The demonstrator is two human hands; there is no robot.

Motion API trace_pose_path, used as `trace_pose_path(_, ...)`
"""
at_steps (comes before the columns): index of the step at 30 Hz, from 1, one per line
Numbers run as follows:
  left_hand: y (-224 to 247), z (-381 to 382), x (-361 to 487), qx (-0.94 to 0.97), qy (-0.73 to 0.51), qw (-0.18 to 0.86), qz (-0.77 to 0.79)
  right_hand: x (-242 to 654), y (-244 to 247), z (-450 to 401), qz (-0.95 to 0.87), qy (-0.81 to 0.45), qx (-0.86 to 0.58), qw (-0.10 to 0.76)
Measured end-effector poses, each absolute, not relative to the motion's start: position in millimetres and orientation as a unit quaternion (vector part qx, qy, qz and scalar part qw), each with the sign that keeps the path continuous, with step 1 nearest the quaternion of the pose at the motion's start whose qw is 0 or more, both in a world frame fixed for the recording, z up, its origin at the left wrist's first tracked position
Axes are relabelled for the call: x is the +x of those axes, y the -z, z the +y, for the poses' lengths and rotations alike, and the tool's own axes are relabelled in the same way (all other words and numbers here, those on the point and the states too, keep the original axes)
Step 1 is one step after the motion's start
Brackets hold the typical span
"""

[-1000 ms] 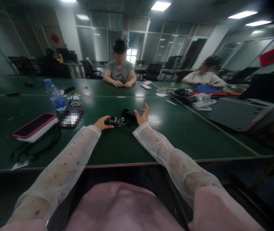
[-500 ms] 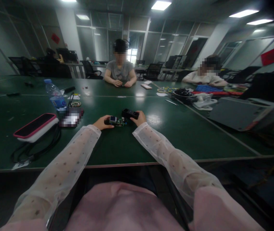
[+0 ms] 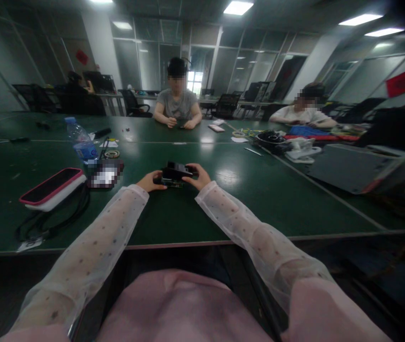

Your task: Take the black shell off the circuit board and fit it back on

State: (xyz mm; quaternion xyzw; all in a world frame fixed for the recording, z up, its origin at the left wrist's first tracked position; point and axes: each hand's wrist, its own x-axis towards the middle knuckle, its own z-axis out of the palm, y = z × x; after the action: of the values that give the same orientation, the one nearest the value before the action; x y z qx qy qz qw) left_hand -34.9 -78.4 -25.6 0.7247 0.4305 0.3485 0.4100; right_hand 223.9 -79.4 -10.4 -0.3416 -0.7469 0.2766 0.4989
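Over the green table point(image 3: 174, 218), my left hand point(image 3: 151, 181) is closed on a small electronic device point(image 3: 172, 183), whose green circuit board shows along its lower edge. My right hand point(image 3: 198, 177) grips a black plastic cover point(image 3: 176, 171) between thumb and fingers. That cover lies above the circuit board and hides most of it, including the little screen. Whether the two parts touch all along their edges, I cannot tell.
To the left lie a pink-rimmed case point(image 3: 53, 186) with a black cord, a phone point(image 3: 106, 173) and a water bottle point(image 3: 82, 142). A grey metal box point(image 3: 352, 168) and cluttered cables point(image 3: 269, 138) occupy the right. Across the table sits a person point(image 3: 178, 102); another person point(image 3: 304, 111) sits farther right.
My right hand has brought the black cover leftward, from beside the device to over its circuit board. The little screen is now covered. My left hand has hardly moved.
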Motion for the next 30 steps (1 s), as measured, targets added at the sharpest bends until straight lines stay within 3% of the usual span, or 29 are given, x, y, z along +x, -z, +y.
trace_pose_path(10, 23.4, -80.4, -34.5, 0.744, -0.363, 0.36, 0.43, 223.6, 17.2, -76.8, -0.815, -0.213, -0.347, 0.413)
trace_pose_path(16, 24.3, -79.3, -35.5, 0.755, -0.361, 0.366, 0.407, 223.3, 26.9, -73.4, -0.826, -0.237, -0.348, 0.374)
trace_pose_path(20, 19.1, -79.5, -39.3, 0.729, -0.372, 0.409, 0.403, 223.0, 28.6, -71.8, -0.78, -0.288, -0.377, 0.407)
trace_pose_path(25, 14.4, -77.7, -39.6, 0.644, -0.439, 0.485, 0.397, 220.1, 26.8, -63.6, -0.687, -0.33, -0.395, 0.514)
trace_pose_path(30, 13.4, -75.5, -32.2, 0.52, -0.568, 0.467, 0.434, 227.1, 22.3, -55.2, -0.607, -0.289, -0.432, 0.6)
